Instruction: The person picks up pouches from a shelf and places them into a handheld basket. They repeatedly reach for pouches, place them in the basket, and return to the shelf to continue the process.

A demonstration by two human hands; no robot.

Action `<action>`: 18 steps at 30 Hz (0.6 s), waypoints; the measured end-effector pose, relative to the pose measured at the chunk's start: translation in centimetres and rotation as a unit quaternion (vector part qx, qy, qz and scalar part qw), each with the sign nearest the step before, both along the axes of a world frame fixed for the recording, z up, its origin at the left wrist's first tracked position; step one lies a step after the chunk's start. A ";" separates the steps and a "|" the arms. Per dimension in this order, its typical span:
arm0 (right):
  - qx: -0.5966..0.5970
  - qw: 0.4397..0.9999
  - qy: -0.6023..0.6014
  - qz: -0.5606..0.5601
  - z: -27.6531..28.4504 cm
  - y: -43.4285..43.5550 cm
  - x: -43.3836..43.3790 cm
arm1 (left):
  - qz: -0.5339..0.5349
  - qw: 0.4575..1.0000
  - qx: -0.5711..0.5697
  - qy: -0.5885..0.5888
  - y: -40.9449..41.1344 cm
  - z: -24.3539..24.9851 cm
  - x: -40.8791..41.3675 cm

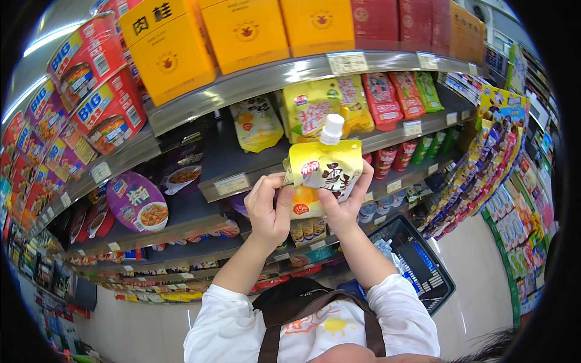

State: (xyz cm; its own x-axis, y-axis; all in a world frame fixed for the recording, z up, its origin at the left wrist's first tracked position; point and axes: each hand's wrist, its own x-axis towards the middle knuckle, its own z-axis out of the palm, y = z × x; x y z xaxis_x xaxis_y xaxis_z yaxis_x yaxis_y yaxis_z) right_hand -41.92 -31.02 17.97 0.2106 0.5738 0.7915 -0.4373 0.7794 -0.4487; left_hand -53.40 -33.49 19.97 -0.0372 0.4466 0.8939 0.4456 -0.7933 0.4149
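Between my two hands I hold a yellow spouted pouch (327, 174) with a white screw cap on top and a picture of orange fruit on its front. My left hand (270, 208) grips its left edge, thumb on the front. On the other side, my right hand (347, 199) pinches the right edge, its thumb across the lower front. Behind the pouch is a store shelf. A similar spouted pouch (256, 122) sits on that shelf to the left, and larger yellow pouches (308, 106) stand just behind the cap.
Yellow boxes (247, 31) line the upper shelf (254, 75). Stacked instant noodle cups (106, 113) fill the left. Red pouches (383, 102) stand to the right. A dark shopping basket (426, 263) with bottles is below my right arm. Hanging snack packets (481, 177) jut out at the right.
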 end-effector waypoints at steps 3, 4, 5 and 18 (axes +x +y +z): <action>-0.078 0.995 -0.027 -0.052 0.1 -1.2 2.2 | -0.085 0.987 -0.123 -0.058 0.6 -1.5 1.8; -0.096 0.993 -0.023 -0.066 -0.2 -1.4 2.9 | -0.109 0.979 -0.162 -0.062 0.8 -2.0 2.6; -0.114 0.990 -0.018 -0.081 -0.5 -1.6 3.6 | -0.115 0.978 -0.167 -0.056 0.9 -2.3 3.7; -0.583 0.799 0.069 -0.131 -21.8 -6.3 18.5 | -0.330 0.670 -0.665 0.008 4.6 -25.5 19.7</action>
